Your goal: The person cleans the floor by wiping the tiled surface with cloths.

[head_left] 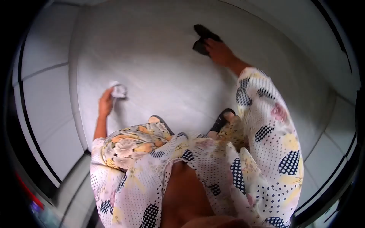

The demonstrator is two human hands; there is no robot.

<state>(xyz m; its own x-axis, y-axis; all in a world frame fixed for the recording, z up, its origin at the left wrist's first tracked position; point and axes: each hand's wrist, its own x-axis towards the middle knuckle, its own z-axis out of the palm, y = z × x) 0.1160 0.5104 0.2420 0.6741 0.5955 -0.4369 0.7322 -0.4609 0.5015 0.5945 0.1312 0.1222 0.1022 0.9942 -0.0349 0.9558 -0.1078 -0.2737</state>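
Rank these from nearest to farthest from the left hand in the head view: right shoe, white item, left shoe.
1. White item: at the fingers of the left hand.
2. Left shoe: on the foot to that hand's right.
3. Right shoe: on the other foot, farther right.

Both hands [105,102] hold items above a pale floor [152,57].
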